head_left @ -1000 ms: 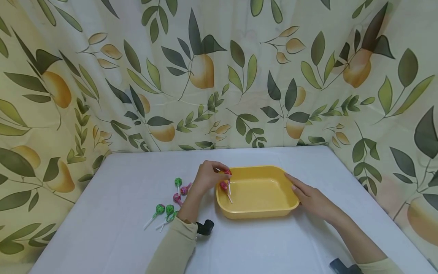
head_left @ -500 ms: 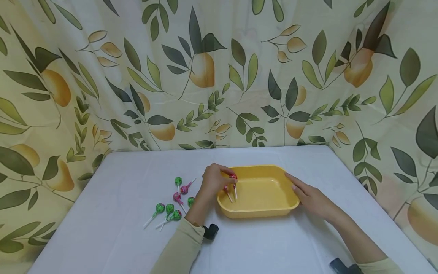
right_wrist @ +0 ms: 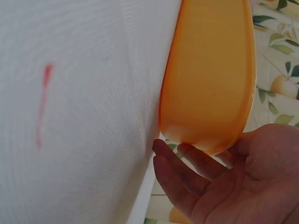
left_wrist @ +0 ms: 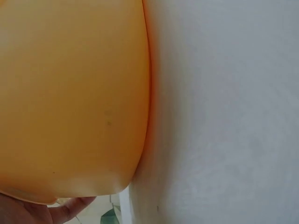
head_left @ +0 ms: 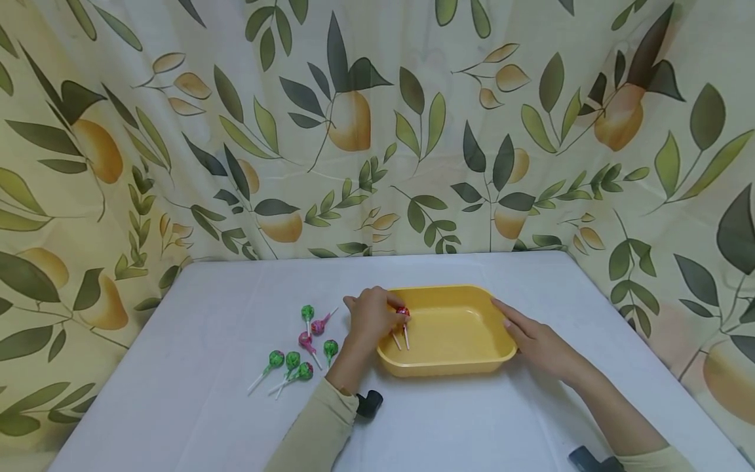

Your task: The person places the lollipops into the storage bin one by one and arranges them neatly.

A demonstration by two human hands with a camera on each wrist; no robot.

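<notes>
My left hand (head_left: 373, 318) reaches over the left rim of a yellow tray (head_left: 457, 334) and pinches a red lollipop (head_left: 406, 335) by its wrapped head. The stick points toward me, inside the tray. Beside it lies a second lollipop stick (head_left: 396, 341), its head hidden behind my fingers. My right hand (head_left: 533, 337) holds the tray's right end. In the right wrist view, the fingers (right_wrist: 180, 175) bend against the outside of the end wall and the thumb is up by the rim. The left wrist view shows the tray's outer wall (left_wrist: 74, 102) and part of the left hand (left_wrist: 28, 212).
Left of the tray, several green lollipops (head_left: 276, 358) and two pink ones (head_left: 318, 326) lie on the white tablecloth (head_left: 460, 426). A patterned curtain (head_left: 377, 164) hangs behind the table. A red mark (right_wrist: 44, 102) shows on the cloth in the right wrist view.
My left hand has carried the red lollipop from above the left rim rightward and down into the tray, beside the other one. The right hand stays on the tray.
</notes>
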